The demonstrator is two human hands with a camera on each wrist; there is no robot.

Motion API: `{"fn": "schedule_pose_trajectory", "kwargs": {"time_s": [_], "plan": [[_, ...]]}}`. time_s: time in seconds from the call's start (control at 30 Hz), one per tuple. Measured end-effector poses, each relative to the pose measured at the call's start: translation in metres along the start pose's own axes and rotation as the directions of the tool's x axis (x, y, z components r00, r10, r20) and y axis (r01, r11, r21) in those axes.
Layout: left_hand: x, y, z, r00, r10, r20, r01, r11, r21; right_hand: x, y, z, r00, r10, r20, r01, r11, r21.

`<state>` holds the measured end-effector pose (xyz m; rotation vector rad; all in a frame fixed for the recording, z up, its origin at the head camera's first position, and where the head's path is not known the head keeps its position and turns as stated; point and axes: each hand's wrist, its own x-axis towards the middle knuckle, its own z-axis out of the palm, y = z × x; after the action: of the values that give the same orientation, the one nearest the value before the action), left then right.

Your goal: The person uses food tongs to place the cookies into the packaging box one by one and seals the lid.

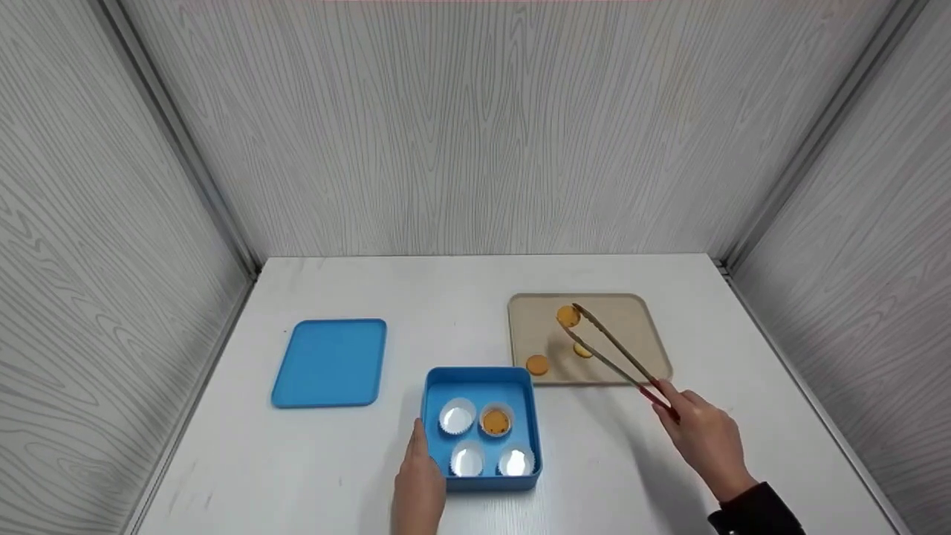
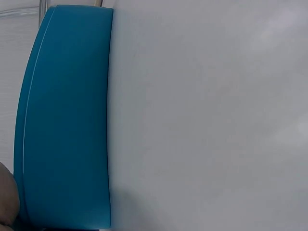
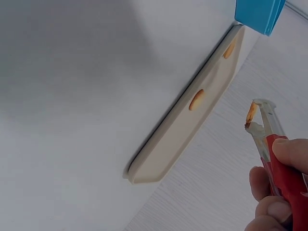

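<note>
My right hand (image 1: 706, 438) grips the red handles of a pair of tongs (image 1: 613, 362). Between the tong tips a round golden cookie (image 1: 568, 316) is pinched, raised above the beige tray (image 1: 646, 327). Two more cookies lie on that tray, one a flat round cookie (image 1: 537, 365), the other a cookie (image 1: 583, 350) partly hidden by the tongs. With fingers fairly straight, my left hand (image 1: 420, 483) rests against the left wall of a blue box (image 1: 479, 377). Inside the box are several white paper cups (image 1: 457, 416); one at the back right holds a cookie (image 1: 495, 422).
A flat blue lid (image 1: 330, 362) lies on the white table (image 1: 297, 461) to the left of the box. Grey wood-grain panels (image 1: 483, 134) enclose the table at the back and both sides. The box stands close to the tray's near left corner.
</note>
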<state>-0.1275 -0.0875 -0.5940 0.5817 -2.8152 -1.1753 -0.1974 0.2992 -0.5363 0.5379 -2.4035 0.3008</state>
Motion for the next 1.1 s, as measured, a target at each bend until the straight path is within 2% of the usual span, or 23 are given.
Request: {"fn": "schedule_pose_trajectory", "kwargs": {"time_s": [0.2, 0.57, 0.87, 1.1], "plan": [[0.001, 0.001, 0.002, 0.999, -0.036, 0.021, 0.036, 0.999, -0.011, 0.001, -0.009, -0.003, 0.999, -0.04, -0.019, 0.04, 0.999, 0.005], [0.003, 0.001, 0.002, 0.997, -0.059, 0.041, 0.06, 0.998, -0.024, 0.001, -0.03, -0.008, 0.991, -0.13, -0.028, 0.13, 0.991, 0.013], [0.001, 0.001, 0.001, 1.0, -0.023, 0.017, 0.023, 1.0, -0.006, 0.0, -0.056, -0.009, 0.973, -0.221, -0.061, 0.225, 0.972, 0.065], [0.002, 0.002, 0.001, 0.999, -0.035, 0.032, 0.036, 0.999, -0.003, -0.002, -0.073, -0.009, 0.97, -0.239, -0.04, 0.242, 0.964, 0.107]]}}
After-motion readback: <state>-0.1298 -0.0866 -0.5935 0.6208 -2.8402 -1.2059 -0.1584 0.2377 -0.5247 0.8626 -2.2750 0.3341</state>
